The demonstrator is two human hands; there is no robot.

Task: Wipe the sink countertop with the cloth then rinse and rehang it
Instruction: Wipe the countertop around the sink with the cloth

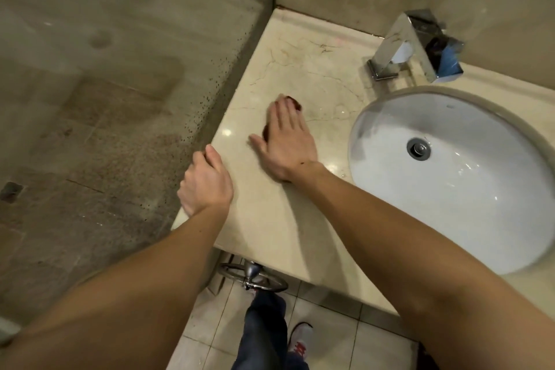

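Observation:
A small dark red cloth (295,103) lies on the beige marble countertop (315,69), left of the sink. My right hand (285,141) presses flat on top of it, fingers spread, so only its far tip and a bit by my thumb show. At the counter's left edge my left hand (205,180) rests with fingers curled over the rim, holding nothing. The white oval sink (468,213) lies to the right, its drain (419,149) open. A chrome faucet (402,45) stands behind the sink.
A spotted glass shower partition (120,99) runs along the counter's left side. Tiled walls close off the back. Below the counter's front edge hangs a chrome towel ring (253,276). My leg and shoe (300,339) stand on the tiled floor.

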